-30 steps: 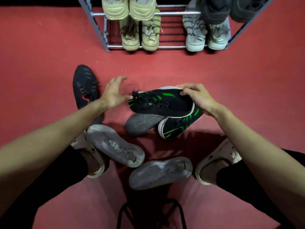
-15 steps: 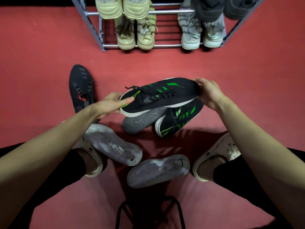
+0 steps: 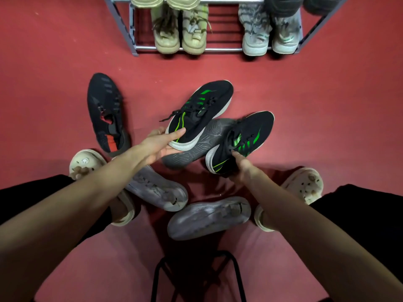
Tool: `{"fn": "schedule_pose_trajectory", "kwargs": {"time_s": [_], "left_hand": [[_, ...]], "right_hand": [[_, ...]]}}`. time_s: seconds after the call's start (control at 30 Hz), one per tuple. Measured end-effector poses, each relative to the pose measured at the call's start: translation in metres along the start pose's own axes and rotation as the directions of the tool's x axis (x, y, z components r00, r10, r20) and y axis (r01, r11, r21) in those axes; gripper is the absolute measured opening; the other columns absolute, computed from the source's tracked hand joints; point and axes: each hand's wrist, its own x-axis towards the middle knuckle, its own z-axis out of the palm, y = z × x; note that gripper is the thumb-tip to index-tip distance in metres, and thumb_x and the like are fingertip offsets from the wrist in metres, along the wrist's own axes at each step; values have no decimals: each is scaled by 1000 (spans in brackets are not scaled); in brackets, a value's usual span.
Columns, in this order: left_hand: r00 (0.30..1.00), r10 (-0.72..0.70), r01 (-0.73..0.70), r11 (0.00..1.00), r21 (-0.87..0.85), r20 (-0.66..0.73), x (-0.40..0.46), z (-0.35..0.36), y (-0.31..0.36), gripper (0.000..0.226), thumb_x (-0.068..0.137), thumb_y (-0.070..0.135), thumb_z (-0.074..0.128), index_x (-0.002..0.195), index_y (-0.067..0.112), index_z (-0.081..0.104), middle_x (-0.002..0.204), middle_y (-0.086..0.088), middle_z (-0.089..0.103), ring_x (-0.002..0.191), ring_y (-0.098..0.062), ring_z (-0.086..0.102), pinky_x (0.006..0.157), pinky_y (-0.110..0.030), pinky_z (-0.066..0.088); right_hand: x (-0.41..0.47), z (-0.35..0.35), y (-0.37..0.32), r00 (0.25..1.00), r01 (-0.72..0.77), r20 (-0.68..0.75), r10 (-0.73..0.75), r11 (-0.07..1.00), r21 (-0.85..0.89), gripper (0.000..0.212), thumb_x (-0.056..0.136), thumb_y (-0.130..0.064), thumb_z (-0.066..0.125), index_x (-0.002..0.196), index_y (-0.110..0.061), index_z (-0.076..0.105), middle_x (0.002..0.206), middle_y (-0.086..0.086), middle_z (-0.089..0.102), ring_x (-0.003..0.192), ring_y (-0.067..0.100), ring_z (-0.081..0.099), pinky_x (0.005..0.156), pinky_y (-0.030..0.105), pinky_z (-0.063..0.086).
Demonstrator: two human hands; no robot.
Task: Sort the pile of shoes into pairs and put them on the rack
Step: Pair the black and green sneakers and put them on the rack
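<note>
My left hand grips the heel of a black shoe with green stripes, lifted with its toe toward the rack. The matching black and green shoe lies to the right, and my right hand pinches it at the tongue and heel. Under both lies a dark shoe sole-up, its grey sole showing. A black shoe with red marks lies on the floor to the left. Two pale grey shoes lie close to my feet. The metal rack stands at the top.
The rack's low shelf holds a beige pair and a grey pair, with a gap between them. My feet wear cream clogs. A black stool frame stands below me on the red floor.
My right hand left the raised shoe's toe and took hold of the second black and green shoe. My left hand now holds the first shoe alone and has swung its toe toward the rack.
</note>
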Motion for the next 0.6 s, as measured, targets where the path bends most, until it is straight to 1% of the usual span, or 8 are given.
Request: {"fn": "schedule_pose_trajectory", "kwargs": {"time_s": [0.07, 0.17, 0.3, 0.37, 0.43, 0.5, 0.53, 0.6], "left_hand": [[1000, 2, -2, 1000, 3, -6, 0, 1, -2, 55, 82, 17, 72, 128, 0, 47, 123, -17, 63, 97, -27, 68, 81, -43, 59], [1000, 15, -16, 1000, -18, -25, -5, 6, -5, 36, 83, 15, 71, 112, 9, 49, 111, -7, 63, 91, -20, 67, 80, -40, 59], [999, 39, -39, 999, 25, -1, -19, 13, -2, 43, 82, 14, 72, 120, 8, 52, 109, -7, 66, 86, -17, 68, 69, -32, 62], [999, 44, -44, 999, 27, 9, -29, 14, 5, 44, 81, 7, 71, 121, 7, 53, 102, -5, 68, 81, -16, 68, 69, -33, 62], [998, 44, -45, 998, 45, 39, -42, 16, 14, 48, 80, 2, 70, 125, 5, 53, 98, -5, 69, 80, -15, 69, 74, -35, 60], [996, 47, -50, 998, 47, 79, -57, 17, 24, 44, 81, -2, 68, 123, 6, 56, 94, -4, 70, 76, -13, 70, 76, -35, 60], [994, 52, -57, 997, 43, 99, -65, 19, 30, 42, 82, -3, 66, 121, 7, 57, 91, -3, 71, 74, -12, 71, 76, -35, 60], [986, 70, -73, 997, 17, 153, -84, 25, 42, 34, 84, -5, 62, 116, 7, 60, 86, -2, 73, 71, -12, 72, 75, -35, 60]], "right_hand": [[-4, -2, -6, 1000, -5, 21, 3, 995, 100, 28, 95, -32, 50, 73, -16, 49, 74, 2, 54, 64, 16, 52, 55, 30, 44], [-6, -4, -10, 999, -38, 19, 36, 988, 150, 26, 91, -30, 57, 70, -16, 49, 74, 1, 52, 64, 16, 50, 59, 26, 42], [-22, 1, -22, 999, 20, 36, -29, 974, 226, 29, 96, -26, 49, 71, -13, 48, 57, 1, 52, 52, 11, 49, 58, 22, 40], [-36, 0, -33, 993, 119, -14, -119, 973, 197, 23, 100, -21, 38, 82, -14, 50, 63, 2, 56, 55, 13, 52, 63, 25, 44], [-49, -8, -45, 969, 244, -66, -236, 957, 155, 23, 100, -17, 34, 105, -12, 56, 92, 7, 66, 81, 22, 63, 74, 34, 53], [-60, -21, -59, 922, 375, -139, -361, 922, 94, 31, 99, -18, 36, 122, -6, 54, 119, 12, 64, 105, 29, 62, 93, 45, 51], [-70, -27, -66, 887, 436, -180, -425, 900, 25, 32, 98, -20, 38, 121, -4, 54, 119, 13, 62, 105, 29, 61, 94, 44, 50], [-99, -38, -77, 797, 547, -229, -559, 829, -118, 30, 98, -24, 39, 112, -3, 55, 105, 13, 57, 94, 24, 54, 81, 36, 45]]}}
